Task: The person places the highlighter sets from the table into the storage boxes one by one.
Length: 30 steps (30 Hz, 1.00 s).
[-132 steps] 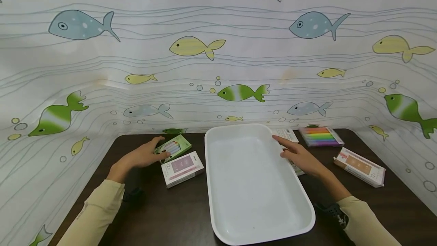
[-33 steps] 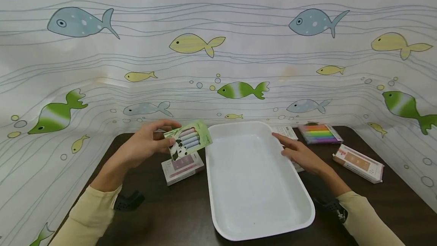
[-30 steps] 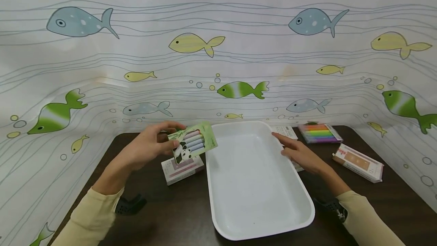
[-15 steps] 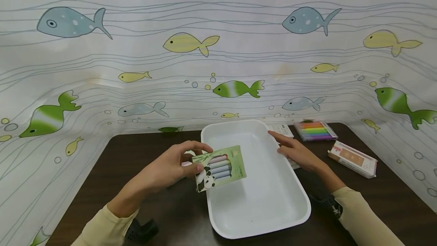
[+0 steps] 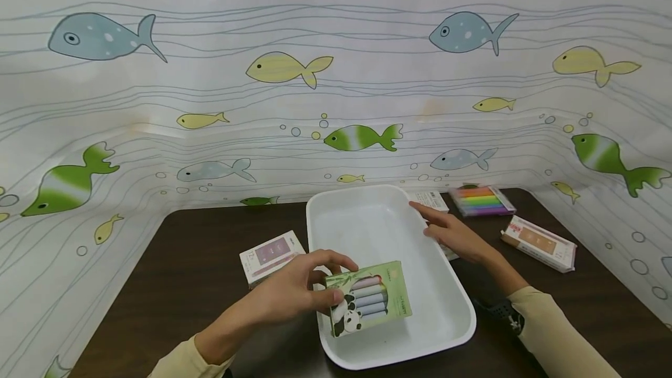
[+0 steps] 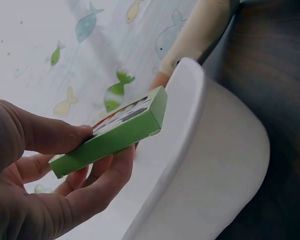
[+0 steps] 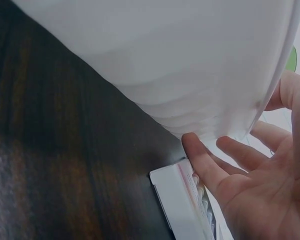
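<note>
My left hand (image 5: 296, 287) holds a green panda-print box (image 5: 396, 299) by its left end, thumb on its front and fingers behind. The box's window shows several pastel sticks; their exact kind is unclear. It hangs tilted over the near left part of a white tray (image 5: 388, 357), apart from the tray floor. In the left wrist view the box (image 6: 117, 142) is seen edge-on beside the tray wall. My right hand (image 5: 459, 238) grips the tray's right rim. The right wrist view shows its thumb over the rim and fingers (image 7: 205, 165) against the outer wall.
A white and purple box (image 5: 270, 255) lies left of the tray. At right are a rainbow-coloured set in a clear case (image 5: 482, 201) and a white and brown box (image 5: 541, 244). Another white box (image 5: 431, 200) is partly hidden behind the tray's right side. Fish-print sheeting surrounds the dark table (image 5: 173, 284).
My left hand has lifted the green box from the table, then carried it right and nearer over the tray. The right hand has stayed at the rim. The head view has shifted slightly.
</note>
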Each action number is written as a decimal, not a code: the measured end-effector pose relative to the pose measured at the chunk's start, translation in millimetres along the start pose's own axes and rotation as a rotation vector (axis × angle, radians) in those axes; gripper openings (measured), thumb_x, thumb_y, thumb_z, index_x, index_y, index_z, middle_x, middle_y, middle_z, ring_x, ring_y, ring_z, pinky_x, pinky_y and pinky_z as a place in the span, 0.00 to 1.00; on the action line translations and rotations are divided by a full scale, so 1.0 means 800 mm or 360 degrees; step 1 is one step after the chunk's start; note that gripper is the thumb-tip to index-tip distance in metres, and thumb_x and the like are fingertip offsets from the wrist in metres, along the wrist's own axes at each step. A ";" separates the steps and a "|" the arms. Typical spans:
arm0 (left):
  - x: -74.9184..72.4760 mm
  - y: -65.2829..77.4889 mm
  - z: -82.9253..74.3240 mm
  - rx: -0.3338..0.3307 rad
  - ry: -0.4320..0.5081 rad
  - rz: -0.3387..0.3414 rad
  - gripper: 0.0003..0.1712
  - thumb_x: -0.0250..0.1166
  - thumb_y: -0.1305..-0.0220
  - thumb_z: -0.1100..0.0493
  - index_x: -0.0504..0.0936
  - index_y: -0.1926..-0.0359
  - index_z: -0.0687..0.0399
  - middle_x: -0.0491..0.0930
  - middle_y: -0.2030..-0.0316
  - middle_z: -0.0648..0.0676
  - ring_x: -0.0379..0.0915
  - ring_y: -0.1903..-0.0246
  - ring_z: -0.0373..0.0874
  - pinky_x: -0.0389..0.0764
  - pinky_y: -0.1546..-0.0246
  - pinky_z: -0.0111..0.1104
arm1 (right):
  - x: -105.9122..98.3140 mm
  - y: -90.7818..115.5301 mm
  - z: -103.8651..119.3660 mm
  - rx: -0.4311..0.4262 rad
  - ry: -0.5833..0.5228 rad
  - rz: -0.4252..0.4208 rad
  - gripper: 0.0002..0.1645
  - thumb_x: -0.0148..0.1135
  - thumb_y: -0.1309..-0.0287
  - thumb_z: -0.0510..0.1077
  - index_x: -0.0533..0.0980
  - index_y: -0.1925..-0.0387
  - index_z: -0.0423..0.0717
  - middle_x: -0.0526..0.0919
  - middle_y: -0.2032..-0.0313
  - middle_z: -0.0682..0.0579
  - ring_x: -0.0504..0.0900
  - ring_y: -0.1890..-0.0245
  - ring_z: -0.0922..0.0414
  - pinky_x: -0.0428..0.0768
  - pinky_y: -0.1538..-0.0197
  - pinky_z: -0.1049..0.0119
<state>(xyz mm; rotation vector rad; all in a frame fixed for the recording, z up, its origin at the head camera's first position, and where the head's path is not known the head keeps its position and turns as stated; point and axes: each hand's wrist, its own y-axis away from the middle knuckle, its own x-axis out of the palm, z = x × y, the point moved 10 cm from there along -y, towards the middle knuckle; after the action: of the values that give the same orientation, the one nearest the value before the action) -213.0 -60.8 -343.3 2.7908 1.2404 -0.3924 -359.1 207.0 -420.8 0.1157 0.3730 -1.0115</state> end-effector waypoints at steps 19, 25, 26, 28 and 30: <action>0.031 0.000 0.011 -0.0098 0.0023 0.0031 0.20 0.70 0.34 0.69 0.83 0.44 0.49 0.74 0.52 0.53 0.80 0.59 0.44 0.85 0.62 0.36 | -0.002 0.000 0.000 -0.0014 0.0044 -0.0015 0.35 0.52 0.23 0.43 0.56 0.20 0.55 0.55 0.23 0.47 0.61 0.28 0.36 0.83 0.48 0.50; 0.020 -0.001 0.004 0.0087 -0.0396 -0.0100 0.17 0.69 0.30 0.59 0.82 0.44 0.39 0.73 0.41 0.46 0.74 0.42 0.46 0.76 0.43 0.42 | -0.001 0.000 0.000 -0.0004 0.0032 -0.0013 0.36 0.53 0.23 0.43 0.57 0.20 0.58 0.56 0.23 0.48 0.64 0.30 0.35 0.84 0.50 0.50; 0.016 -0.001 0.001 0.0131 -0.0496 -0.0145 0.16 0.68 0.30 0.57 0.82 0.43 0.38 0.72 0.38 0.46 0.71 0.38 0.47 0.75 0.40 0.45 | 0.000 0.000 0.000 -0.0004 0.0032 -0.0009 0.36 0.53 0.23 0.43 0.57 0.20 0.58 0.56 0.23 0.48 0.64 0.30 0.36 0.84 0.50 0.50; 0.008 -0.001 -0.003 0.0176 -0.0667 -0.0227 0.17 0.68 0.30 0.54 0.81 0.42 0.34 0.69 0.33 0.45 0.66 0.33 0.49 0.71 0.37 0.50 | 0.000 0.000 0.000 -0.0004 0.0028 -0.0005 0.36 0.53 0.23 0.43 0.57 0.20 0.59 0.56 0.23 0.48 0.64 0.30 0.36 0.84 0.50 0.50; 0.003 -0.001 -0.004 0.0168 -0.0730 -0.0259 0.18 0.68 0.30 0.53 0.81 0.41 0.33 0.66 0.30 0.45 0.63 0.31 0.50 0.69 0.37 0.52 | 0.000 0.001 0.001 -0.0011 0.0028 0.0004 0.36 0.52 0.23 0.42 0.56 0.20 0.58 0.55 0.23 0.47 0.63 0.30 0.35 0.84 0.50 0.50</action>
<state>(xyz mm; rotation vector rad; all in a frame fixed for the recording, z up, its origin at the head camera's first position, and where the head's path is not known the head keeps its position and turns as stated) -211.3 -57.6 -340.8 2.4709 1.3570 -1.0646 -358.3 207.2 -420.2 0.1188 0.3925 -1.0072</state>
